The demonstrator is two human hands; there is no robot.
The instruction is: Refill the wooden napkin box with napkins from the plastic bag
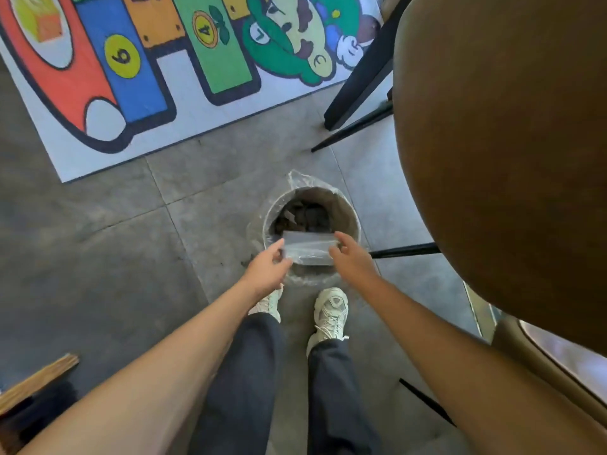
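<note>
Clear plastic, one flat bag (308,249), is pinched at its ends by the left hand (266,272) and right hand (351,257), above one lined bin (345,205). Two pale shoes (330,315) are seen below; one round brown bench (502,142) overhangs at right.

Clear plastic bag (308,249), flattened and apparently empty, stretched level between the two hands. The left hand (266,270) pinches its left edge with thumb and fingers (278,246); the right hand (353,257) pinches its right edge. The film is transparent with pale glare, slightly creased. It hangs just beyond the fingertips, above the near rim of the lined waste bin (310,221).
</note>
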